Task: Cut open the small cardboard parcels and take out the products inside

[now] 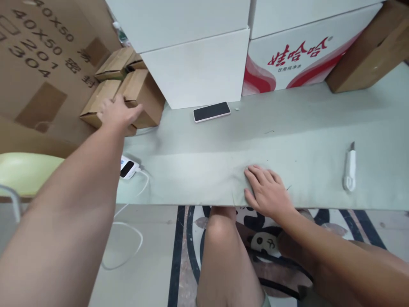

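Small cardboard boxes stand on the pale green table, left of white cartons. Left hand extends over the boxes, fingers spread; right hand rests palm-down, fingers slightly parted.

The small boxes at upper left are brown; the large carton beside them is brown too — printed in black. At upper right, a white box carries red characters and red-pink waves. The table is pale green, the cutter at right white — the mat below panda-patterned.
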Tool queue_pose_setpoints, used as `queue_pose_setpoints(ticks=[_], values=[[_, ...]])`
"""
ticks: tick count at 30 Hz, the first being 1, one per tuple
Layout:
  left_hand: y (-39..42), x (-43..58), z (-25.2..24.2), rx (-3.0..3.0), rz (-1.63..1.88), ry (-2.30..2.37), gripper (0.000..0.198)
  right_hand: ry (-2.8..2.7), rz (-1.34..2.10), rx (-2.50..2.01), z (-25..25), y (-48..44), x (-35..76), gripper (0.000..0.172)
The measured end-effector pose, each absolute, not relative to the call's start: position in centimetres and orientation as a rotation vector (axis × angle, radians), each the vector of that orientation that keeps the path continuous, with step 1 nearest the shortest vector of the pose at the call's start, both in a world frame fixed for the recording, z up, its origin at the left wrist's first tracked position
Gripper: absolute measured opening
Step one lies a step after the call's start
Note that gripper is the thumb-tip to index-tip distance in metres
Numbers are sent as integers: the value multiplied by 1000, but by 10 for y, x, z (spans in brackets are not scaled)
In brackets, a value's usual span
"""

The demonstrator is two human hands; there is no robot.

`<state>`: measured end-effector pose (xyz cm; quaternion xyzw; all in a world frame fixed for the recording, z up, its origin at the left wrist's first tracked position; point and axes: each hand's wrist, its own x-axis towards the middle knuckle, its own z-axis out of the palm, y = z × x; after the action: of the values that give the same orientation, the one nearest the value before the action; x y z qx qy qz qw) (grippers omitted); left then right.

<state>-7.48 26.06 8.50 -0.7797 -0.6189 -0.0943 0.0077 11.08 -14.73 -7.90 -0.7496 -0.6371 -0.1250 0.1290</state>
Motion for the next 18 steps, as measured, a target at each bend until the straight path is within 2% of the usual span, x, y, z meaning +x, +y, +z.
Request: queue_pose_setpoints(ticks=[5, 11, 18], values=[[263, -57, 73, -2268, -365, -2036, 80, -1854, -317, -2191, -78, -146, 112, 49], [276, -56, 79, -2287, -414, -2090, 64, -1837, -281, -2179, -77, -146, 112, 50], [248, -34, 62, -2083, -589, -2122, 61, -1812, -187, -2194, -80, -146, 113, 52]])
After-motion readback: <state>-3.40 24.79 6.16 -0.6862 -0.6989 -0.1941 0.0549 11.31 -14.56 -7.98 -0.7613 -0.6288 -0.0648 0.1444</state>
